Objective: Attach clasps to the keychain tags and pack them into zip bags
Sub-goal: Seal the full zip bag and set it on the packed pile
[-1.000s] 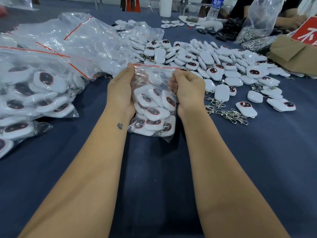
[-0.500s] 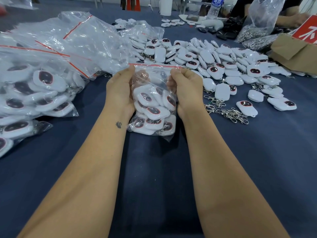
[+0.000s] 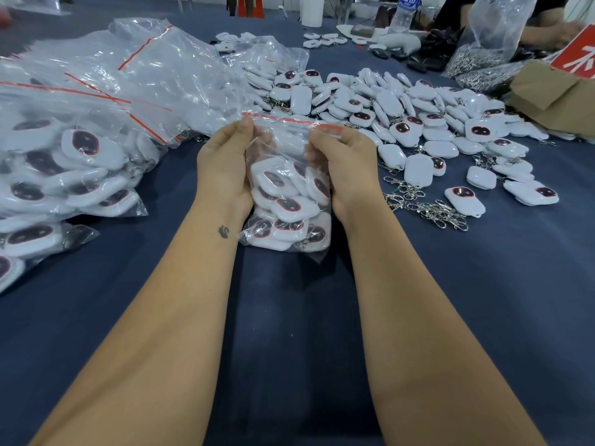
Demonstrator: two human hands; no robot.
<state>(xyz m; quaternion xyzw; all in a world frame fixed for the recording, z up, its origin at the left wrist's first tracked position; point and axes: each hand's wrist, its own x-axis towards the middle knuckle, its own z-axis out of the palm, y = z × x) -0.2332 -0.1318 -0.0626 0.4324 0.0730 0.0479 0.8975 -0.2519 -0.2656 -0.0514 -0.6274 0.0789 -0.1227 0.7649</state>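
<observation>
While both hands pinch its red seal, a filled zip bag (image 3: 289, 201) stands upright.
Left hand (image 3: 222, 165) and right hand (image 3: 346, 165) fingers curl on the strip above the blue worktop (image 3: 289, 317).

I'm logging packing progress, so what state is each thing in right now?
zip bag: filled with tags, upright, held at its red strip; sealed or not, cannot tell.
left hand: pinching the bag's top.
right hand: pinching the bag's top.
packed bags: filled, piled.
loose tags: unbagged, heaped.
loose clasps: unattached, on table.

Dark blue cloth-covered table (image 3: 289, 333); brown cardboard box (image 3: 547, 91) far right; water bottle (image 3: 406, 11) at back.
</observation>
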